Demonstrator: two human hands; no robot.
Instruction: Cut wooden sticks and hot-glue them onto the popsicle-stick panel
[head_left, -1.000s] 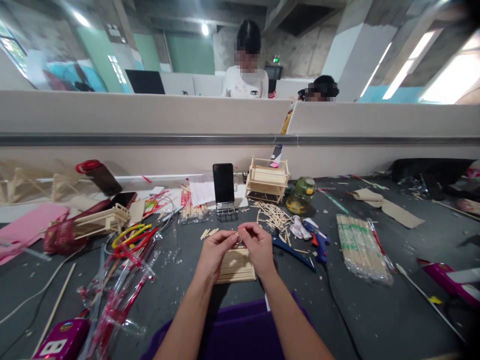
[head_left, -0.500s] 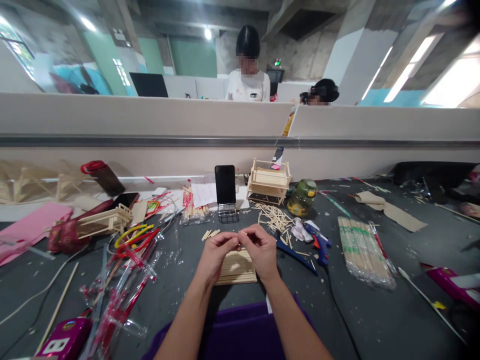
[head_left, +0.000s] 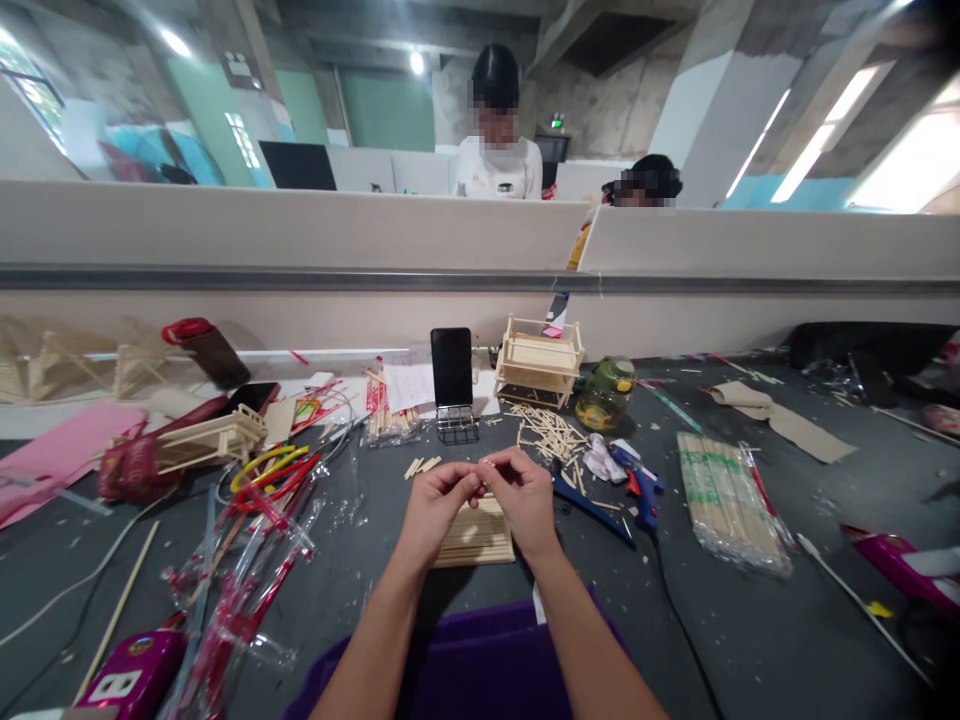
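The left hand (head_left: 435, 505) and right hand (head_left: 527, 503) met, their fingers pinched narrow (whether on something, one could not tell), over the stick panel (head_left: 476, 540), which lay on the dark table (head_left: 757, 645).

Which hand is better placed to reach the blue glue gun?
Probably the right hand: the blue glue gun lies to its right, while the left hand is farther away. A blue tool lies between, though.
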